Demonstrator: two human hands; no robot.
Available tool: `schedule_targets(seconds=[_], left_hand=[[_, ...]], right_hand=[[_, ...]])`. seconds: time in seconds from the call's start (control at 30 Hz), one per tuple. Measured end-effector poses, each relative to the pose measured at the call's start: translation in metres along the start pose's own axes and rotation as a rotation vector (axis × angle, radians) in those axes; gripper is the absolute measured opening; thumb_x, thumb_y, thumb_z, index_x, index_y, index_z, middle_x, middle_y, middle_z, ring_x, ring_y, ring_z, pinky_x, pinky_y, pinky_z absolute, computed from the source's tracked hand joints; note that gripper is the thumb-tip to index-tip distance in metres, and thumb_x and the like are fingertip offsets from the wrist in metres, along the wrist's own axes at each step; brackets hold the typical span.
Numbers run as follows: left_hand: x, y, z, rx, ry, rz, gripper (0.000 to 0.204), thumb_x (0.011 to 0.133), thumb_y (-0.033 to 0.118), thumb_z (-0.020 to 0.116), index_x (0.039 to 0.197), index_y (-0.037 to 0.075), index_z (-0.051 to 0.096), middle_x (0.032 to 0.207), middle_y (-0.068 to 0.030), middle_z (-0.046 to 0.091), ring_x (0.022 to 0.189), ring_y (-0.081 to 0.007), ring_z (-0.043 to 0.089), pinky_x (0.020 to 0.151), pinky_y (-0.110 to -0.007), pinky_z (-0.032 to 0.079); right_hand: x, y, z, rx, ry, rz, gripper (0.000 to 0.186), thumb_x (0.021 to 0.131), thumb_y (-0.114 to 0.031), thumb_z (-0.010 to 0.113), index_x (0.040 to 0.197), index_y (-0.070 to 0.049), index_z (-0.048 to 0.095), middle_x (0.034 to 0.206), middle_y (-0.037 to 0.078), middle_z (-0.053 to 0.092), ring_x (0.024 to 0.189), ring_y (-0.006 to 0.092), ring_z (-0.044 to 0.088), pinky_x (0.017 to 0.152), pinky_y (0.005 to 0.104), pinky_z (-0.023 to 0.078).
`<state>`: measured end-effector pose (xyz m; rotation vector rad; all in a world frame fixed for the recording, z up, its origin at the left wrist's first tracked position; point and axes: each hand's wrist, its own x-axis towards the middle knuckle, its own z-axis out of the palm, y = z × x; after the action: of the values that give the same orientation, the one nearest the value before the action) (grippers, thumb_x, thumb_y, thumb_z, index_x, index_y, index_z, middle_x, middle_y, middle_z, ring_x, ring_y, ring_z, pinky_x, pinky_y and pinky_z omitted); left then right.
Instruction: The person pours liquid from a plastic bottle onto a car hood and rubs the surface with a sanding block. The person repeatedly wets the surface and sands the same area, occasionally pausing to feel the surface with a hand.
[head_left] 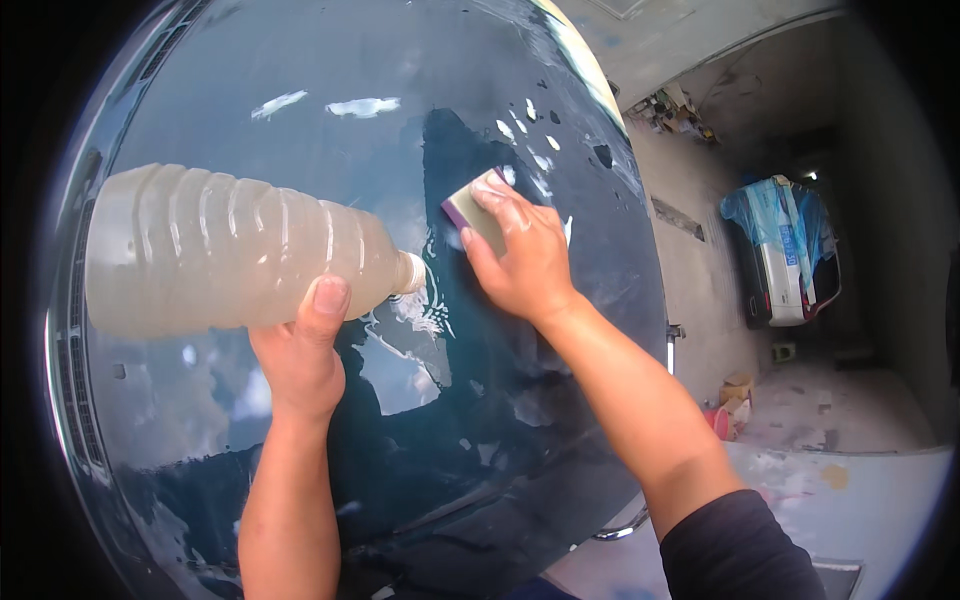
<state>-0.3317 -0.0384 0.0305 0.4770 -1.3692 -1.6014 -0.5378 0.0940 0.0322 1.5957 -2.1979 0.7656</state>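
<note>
"What do the person's hands hold?"

"The left hand (pixel 305 365) grips a ridged, cloudy plastic bottle (pixel 230 250), tipped sideways. The right hand (pixel 528 258) has its fingers closed over a pale block (pixel 472 212) with a purple edge."

"Where's the block?"

"Against the dark, curved panel (pixel 220 90), to the right of the bottle's mouth, near wet streaks (pixel 432 318)."

"And farther out?"

"A white vehicle (pixel 786 298), partly under blue sheeting (pixel 765 205)."

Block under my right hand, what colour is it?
The block is pale beige on top, purple along its edge; best seen in the head view.
</note>
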Motion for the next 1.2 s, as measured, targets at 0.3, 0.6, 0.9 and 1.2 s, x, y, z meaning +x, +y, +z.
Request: schedule_targets(seconds=[0.3, 0.6, 0.9, 1.2], left_hand=[[-0.002, -0.003, -0.003, -0.011, -0.023, 0.022, 0.053, 0.091, 0.034, 0.073, 0.129, 0.0, 0.056, 0.124, -0.0092, 0.058, 0.112, -0.0201, 0.055, 0.101, -0.037, 0.043], [0.002, -0.006, -0.003, -0.086, -0.004, -0.01, 0.056, 0.093, 0.036, 0.071, 0.132, -0.001, 0.054, 0.126, -0.0097, 0.058, 0.115, -0.0216, 0.055, 0.103, -0.038, 0.043], [-0.006, -0.006, 0.006, -0.06, 0.014, 0.018, 0.049, 0.092, 0.031, 0.073, 0.127, 0.0, 0.058, 0.123, -0.0084, 0.059, 0.112, -0.0197, 0.056, 0.1, -0.036, 0.043], [-0.005, -0.001, 0.0, -0.04, -0.016, 0.056, 0.049, 0.091, 0.035, 0.075, 0.123, 0.0, 0.06, 0.118, -0.0081, 0.062, 0.107, -0.02, 0.057, 0.097, -0.036, 0.044]], right_hand=[[-0.054, -0.005, -0.042, 0.061, -0.091, -0.101, 0.035, 0.08, -0.013, 0.077, 0.113, -0.006, 0.068, 0.121, 0.011, 0.071, 0.118, 0.0275, 0.066, 0.089, 0.0389, 0.045], [0.017, 0.005, 0.015, 0.015, 0.046, -0.076, 0.032, 0.081, -0.015, 0.074, 0.112, -0.007, 0.07, 0.12, 0.009, 0.071, 0.121, 0.0244, 0.064, 0.092, 0.039, 0.043], [0.015, 0.001, 0.014, -0.02, 0.048, -0.028, 0.036, 0.084, -0.012, 0.072, 0.118, -0.004, 0.066, 0.12, 0.012, 0.071, 0.118, 0.0295, 0.065, 0.091, 0.0398, 0.047], [-0.03, -0.02, -0.005, -0.001, 0.005, 0.004, 0.04, 0.081, -0.009, 0.076, 0.119, -0.004, 0.065, 0.12, 0.015, 0.071, 0.121, 0.0311, 0.065, 0.094, 0.0392, 0.045]])
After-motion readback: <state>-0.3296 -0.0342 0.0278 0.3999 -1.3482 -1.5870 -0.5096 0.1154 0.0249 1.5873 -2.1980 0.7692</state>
